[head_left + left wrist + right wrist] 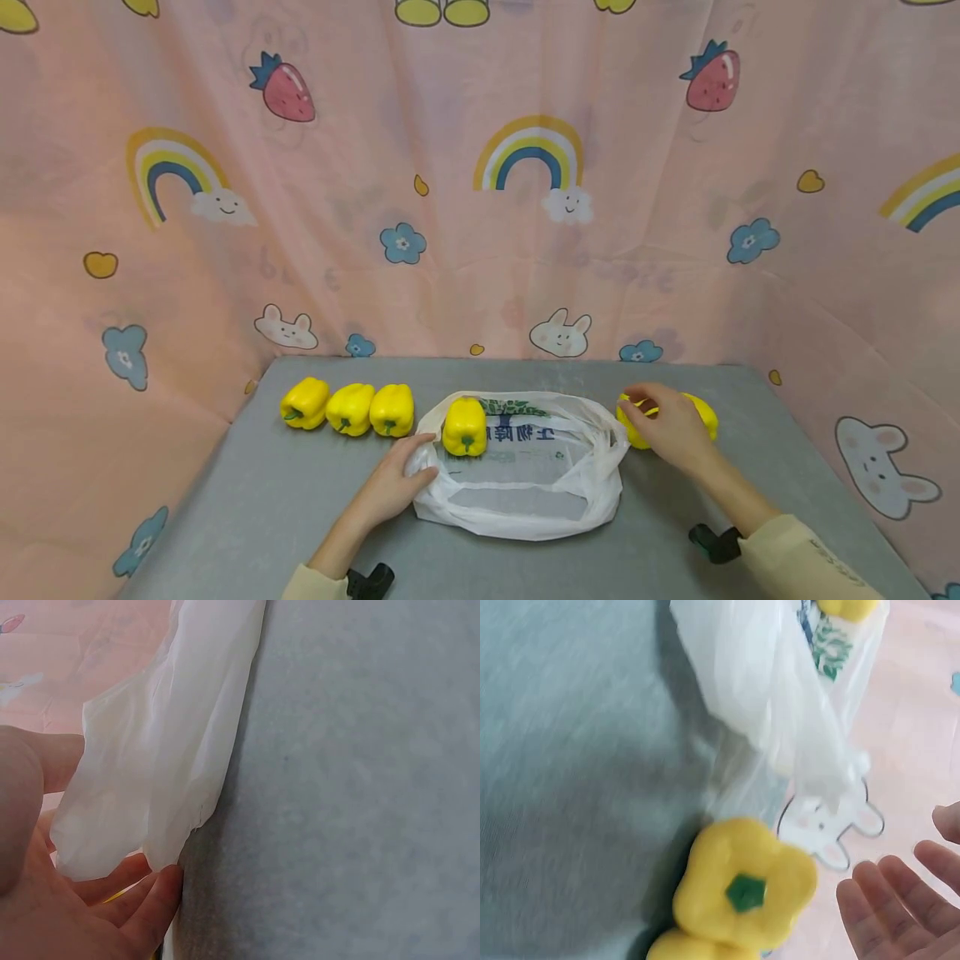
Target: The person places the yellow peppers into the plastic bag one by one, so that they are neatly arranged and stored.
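Observation:
A white plastic bag (517, 523) with blue and green print lies with its mouth spread open. Inside it, at the left, is a yellow bell pepper (465, 427). My left hand (390, 485) holds the bag's left rim; in the left wrist view the white film (150, 772) runs between thumb and fingers. Over two yellow bell peppers at the right, one (634, 429) near the bag and one (705, 414) farther out, hovers my right hand (678, 429). Its fingers (900, 900) are loosely extended, apart from the nearer pepper (739, 889) in the right wrist view, and hold nothing.
Left of the bag, three more yellow bell peppers stand in a row: one (305, 403) outermost, one (350, 409) in the middle, one (392, 410) nearest the bag. Everything lies on a grey table (300, 492). A pink patterned curtain (360, 167) hangs behind and at the sides.

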A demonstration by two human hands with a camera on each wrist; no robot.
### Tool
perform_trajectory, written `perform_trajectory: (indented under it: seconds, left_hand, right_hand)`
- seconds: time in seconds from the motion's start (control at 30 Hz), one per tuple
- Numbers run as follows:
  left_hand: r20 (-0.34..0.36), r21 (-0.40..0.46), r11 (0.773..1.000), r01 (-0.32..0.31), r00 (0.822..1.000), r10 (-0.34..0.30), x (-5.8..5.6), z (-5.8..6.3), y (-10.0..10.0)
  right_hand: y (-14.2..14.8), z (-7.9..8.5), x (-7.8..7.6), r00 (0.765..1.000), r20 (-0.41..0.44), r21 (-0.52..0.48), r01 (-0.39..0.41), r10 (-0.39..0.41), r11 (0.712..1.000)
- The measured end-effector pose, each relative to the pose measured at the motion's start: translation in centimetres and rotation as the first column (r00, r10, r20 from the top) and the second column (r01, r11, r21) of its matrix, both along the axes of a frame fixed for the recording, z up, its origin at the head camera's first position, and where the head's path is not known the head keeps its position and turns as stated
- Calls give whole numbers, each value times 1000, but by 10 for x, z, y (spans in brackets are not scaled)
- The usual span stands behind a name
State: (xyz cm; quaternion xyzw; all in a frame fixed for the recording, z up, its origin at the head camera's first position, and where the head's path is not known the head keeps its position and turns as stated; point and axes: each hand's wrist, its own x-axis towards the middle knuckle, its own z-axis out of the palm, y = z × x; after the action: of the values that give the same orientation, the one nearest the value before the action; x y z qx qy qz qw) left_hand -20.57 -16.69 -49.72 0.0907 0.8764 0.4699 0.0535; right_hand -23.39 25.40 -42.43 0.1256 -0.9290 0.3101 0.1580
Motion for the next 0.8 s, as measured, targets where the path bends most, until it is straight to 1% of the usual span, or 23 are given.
perform_trajectory:
  seconds: [0.2,0.43,0.57,0.8]
  left_hand:
    - [2,4,1000,-1,1000,1,0,-1,0]
    - [6,0,1000,-5,1000,5,-1,-1,0]
    - [1,-2,1000,-4,1000,4,-1,-2,0]
    - [8,-16,1000,-9,1000,9,-1,-2,0]
  right_hand:
    - [19,-2,-2,997,-38,17,62,-62,998]
    - [39,-4,-3,992,-5,-12,124,-125,992]
    - [51,-7,-4,990,-10,-28,141,-141,990]
    - [72,-12,-6,987,-49,-58,150,-153,987]
